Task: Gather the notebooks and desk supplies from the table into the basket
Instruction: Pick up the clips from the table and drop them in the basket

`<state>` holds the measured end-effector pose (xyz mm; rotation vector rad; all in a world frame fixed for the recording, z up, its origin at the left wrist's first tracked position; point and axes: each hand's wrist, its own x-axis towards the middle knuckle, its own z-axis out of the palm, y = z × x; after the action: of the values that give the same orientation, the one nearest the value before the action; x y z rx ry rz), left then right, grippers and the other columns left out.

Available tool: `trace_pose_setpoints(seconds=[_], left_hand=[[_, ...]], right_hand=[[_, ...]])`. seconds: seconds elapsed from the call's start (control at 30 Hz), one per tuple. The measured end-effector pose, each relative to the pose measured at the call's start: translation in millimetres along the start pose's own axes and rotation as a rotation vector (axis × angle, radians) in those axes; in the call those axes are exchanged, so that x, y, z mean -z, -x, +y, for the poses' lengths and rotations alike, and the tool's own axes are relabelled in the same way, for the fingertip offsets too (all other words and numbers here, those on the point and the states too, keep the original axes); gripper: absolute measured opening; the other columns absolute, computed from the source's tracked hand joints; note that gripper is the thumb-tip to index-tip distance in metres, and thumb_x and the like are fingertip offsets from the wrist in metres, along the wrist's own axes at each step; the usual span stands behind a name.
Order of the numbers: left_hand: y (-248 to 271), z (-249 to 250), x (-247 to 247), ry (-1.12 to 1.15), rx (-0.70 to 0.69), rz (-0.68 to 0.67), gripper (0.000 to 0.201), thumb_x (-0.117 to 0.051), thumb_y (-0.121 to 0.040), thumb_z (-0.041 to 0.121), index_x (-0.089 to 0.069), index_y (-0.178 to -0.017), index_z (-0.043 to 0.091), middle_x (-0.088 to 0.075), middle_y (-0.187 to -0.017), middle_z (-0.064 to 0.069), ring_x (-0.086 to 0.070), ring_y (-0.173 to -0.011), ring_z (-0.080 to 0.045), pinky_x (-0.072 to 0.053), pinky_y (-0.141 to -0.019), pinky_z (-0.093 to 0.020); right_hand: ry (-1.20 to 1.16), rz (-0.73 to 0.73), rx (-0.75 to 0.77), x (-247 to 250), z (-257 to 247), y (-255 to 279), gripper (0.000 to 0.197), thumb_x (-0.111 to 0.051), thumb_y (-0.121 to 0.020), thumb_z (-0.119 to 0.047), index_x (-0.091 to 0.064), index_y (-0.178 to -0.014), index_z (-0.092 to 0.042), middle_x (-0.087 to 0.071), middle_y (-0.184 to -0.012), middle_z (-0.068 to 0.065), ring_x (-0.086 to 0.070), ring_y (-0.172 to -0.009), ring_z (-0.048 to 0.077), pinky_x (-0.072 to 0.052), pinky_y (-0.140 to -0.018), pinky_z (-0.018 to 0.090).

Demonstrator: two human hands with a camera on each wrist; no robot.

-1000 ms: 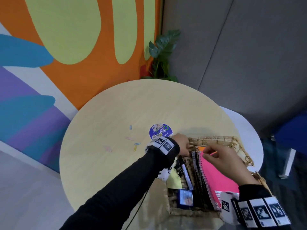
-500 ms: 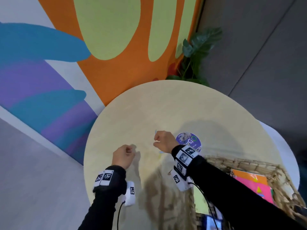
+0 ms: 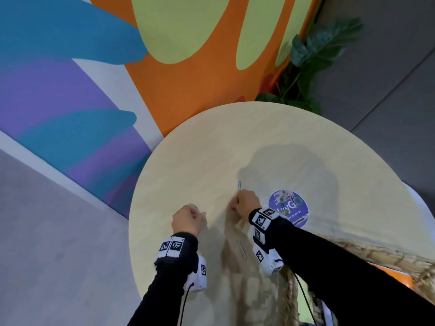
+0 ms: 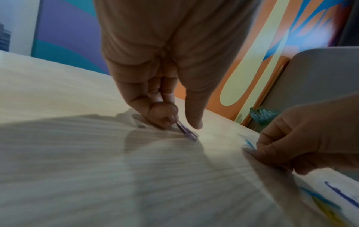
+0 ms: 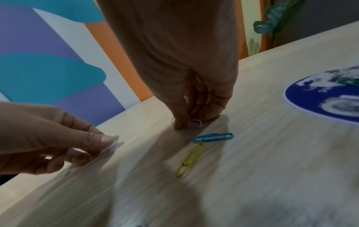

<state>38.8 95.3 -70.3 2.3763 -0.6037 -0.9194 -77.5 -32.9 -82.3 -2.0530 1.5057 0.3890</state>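
Since half a second ago: both hands sit a little further out on the table (image 3: 306,147). Left hand (image 3: 188,220) pinches a purple paper clip (image 4: 187,131) at the tabletop. Right hand (image 3: 246,203) pinches a pale paper clip (image 5: 195,122) against the wood. Loose beside it: blue paper clip (image 5: 213,137), yellow paper clip (image 5: 190,159). Round sticker (image 3: 288,207) just right. Wicker basket (image 3: 376,252) at near right edge; orange notebook (image 3: 397,276) inside, other contents hidden.

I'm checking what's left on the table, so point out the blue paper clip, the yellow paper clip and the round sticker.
blue paper clip (image 5: 213,137), right wrist view, on the middle of its loops.
yellow paper clip (image 5: 190,159), right wrist view, on the middle of its length.
round sticker (image 3: 288,207), head view, on its purple centre.
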Motion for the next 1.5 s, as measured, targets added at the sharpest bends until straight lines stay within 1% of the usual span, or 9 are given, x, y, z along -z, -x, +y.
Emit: trace_pose_setpoints(seconds=[0.17,0.3,0.4,0.57,0.7,0.87,1.03,1.23,1.5], left_hand=[[-7,11,-5,-0.168,-0.009,-0.008,0.015,-0.062,-0.086,0.024,-0.065,-0.086,0.009,-0.07,-0.104,-0.015,-0.065,-0.101,-0.033,-0.049,-0.078,-0.031],[-10,18,-8,-0.242,-0.001,-0.038,0.023,-0.053,-0.088,0.016,-0.07,-0.096,0.002,-0.07,-0.103,-0.02,-0.066,-0.098,-0.038,-0.051,-0.079,-0.035],[-7,24,-12,-0.294,-0.036,-0.052,0.025,-0.05,-0.09,0.017,-0.069,-0.098,0.003,-0.07,-0.105,-0.02,-0.065,-0.101,-0.038,-0.051,-0.081,-0.036],[3,45,-13,-0.279,-0.202,-0.02,0.025,-0.052,-0.089,0.02,-0.069,-0.097,0.004,-0.07,-0.105,-0.021,-0.062,-0.102,-0.04,-0.05,-0.085,-0.038],[31,78,-10,-0.216,-0.386,-0.012,0.021,-0.059,-0.086,0.026,-0.07,-0.09,0.008,-0.072,-0.101,-0.016,-0.062,-0.103,-0.037,-0.048,-0.087,-0.036],[89,107,-5,-0.152,-0.604,-0.15,0.008,-0.073,-0.075,0.017,-0.067,-0.079,0.013,-0.063,-0.074,-0.003,-0.062,-0.082,-0.025,-0.046,-0.076,-0.029],[151,117,-16,-0.281,-0.748,-0.304,0.022,-0.08,-0.069,0.024,-0.06,-0.061,0.022,-0.059,-0.062,0.007,-0.058,-0.067,-0.016,-0.042,-0.067,-0.023],[192,113,-54,-0.501,-0.846,-0.395,0.008,-0.071,-0.075,0.013,-0.074,-0.079,0.007,-0.075,-0.09,-0.007,-0.066,-0.094,-0.023,-0.048,-0.081,-0.03],[210,115,-109,-0.93,-0.855,-0.505,0.023,-0.054,-0.087,0.001,-0.066,-0.106,-0.004,-0.067,-0.116,-0.017,-0.063,-0.109,-0.03,-0.048,-0.081,-0.034]], right_hand=[[-0.007,0.004,0.094,21,-7,11,0.027,-0.056,-0.091,-0.018,-0.064,-0.103,0.005,-0.066,-0.113,0.023,-0.062,-0.108,0.034,-0.05,-0.088,0.036],[-0.09,0.101,0.241,77,-10,46,0.036,-0.063,-0.088,-0.018,-0.053,-0.055,-0.007,-0.055,-0.059,0.01,-0.053,-0.066,0.028,-0.045,-0.068,0.03],[-0.21,0.246,0.309,116,10,96,0.016,-0.064,-0.087,-0.022,-0.063,-0.08,-0.008,-0.059,-0.074,0.001,-0.05,-0.071,0.018,-0.039,-0.068,0.028],[-0.304,0.35,0.25,124,82,181,0.014,-0.067,-0.085,-0.022,-0.059,-0.076,-0.015,-0.066,-0.07,0.003,-0.056,-0.064,0.019,-0.043,-0.062,0.033],[-0.235,0.229,0.116,82,137,209,0.005,-0.068,-0.083,-0.018,-0.063,-0.081,-0.017,-0.058,-0.066,-0.007,-0.05,-0.061,0.011,-0.038,-0.063,0.028],[-0.071,0.063,-0.025,23,168,212,0.015,-0.065,-0.084,-0.015,-0.074,-0.093,-0.008,-0.073,-0.097,0.01,-0.064,-0.093,0.022,-0.037,-0.068,0.021],[-0.018,0.064,-0.102,4,158,190,0.018,-0.059,-0.08,-0.005,-0.072,-0.092,0.0,-0.072,-0.098,0.02,-0.069,-0.094,0.033,-0.047,-0.067,0.03],[0.051,-0.042,-0.187,-1,145,171,0.027,-0.062,-0.083,-0.01,-0.064,-0.109,-0.001,-0.066,-0.115,0.016,-0.064,-0.108,0.032,-0.053,-0.087,0.037],[-0.08,0.124,-0.197,31,184,191,0.026,-0.065,-0.081,-0.027,-0.065,-0.067,-0.006,-0.069,-0.082,0.014,-0.06,-0.074,0.026,-0.041,-0.064,0.025]])
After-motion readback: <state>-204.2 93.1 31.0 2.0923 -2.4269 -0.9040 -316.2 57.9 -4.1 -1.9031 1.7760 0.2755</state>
